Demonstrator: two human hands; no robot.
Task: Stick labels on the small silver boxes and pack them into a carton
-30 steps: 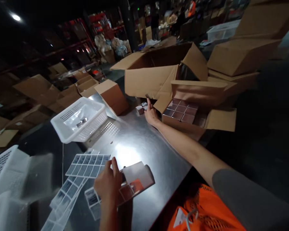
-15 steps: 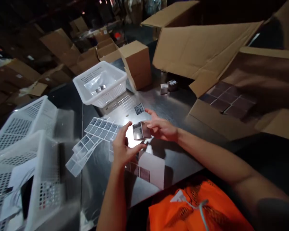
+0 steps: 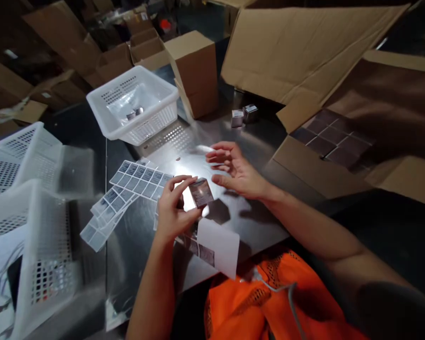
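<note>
My left hand (image 3: 175,205) grips a small shiny dark box (image 3: 201,192) between thumb and fingers, tilted above the table. Just to its right, my right hand (image 3: 239,172) is open, thumb and fingers apart. A thin pale piece, probably a label (image 3: 204,148), shows blurred at its index fingertip; I cannot tell how it is attached. Sheets of grey labels (image 3: 141,179) lie overlapping left of my left hand. Below the hands stands a white-flapped carton (image 3: 219,245) with dark squares showing beside its flap.
A white basket (image 3: 138,130) with plastic and small pieces stands beyond the sheets. Two small boxes (image 3: 243,115) sit near a brown carton (image 3: 196,71). On the right is a large open carton (image 3: 301,165) of dark boxes. White crates (image 3: 42,226) occupy the left.
My right hand has let go of the small box and drawn slightly away, opening. The left hand now holds the box alone, turned to another face. The view has shifted.
</note>
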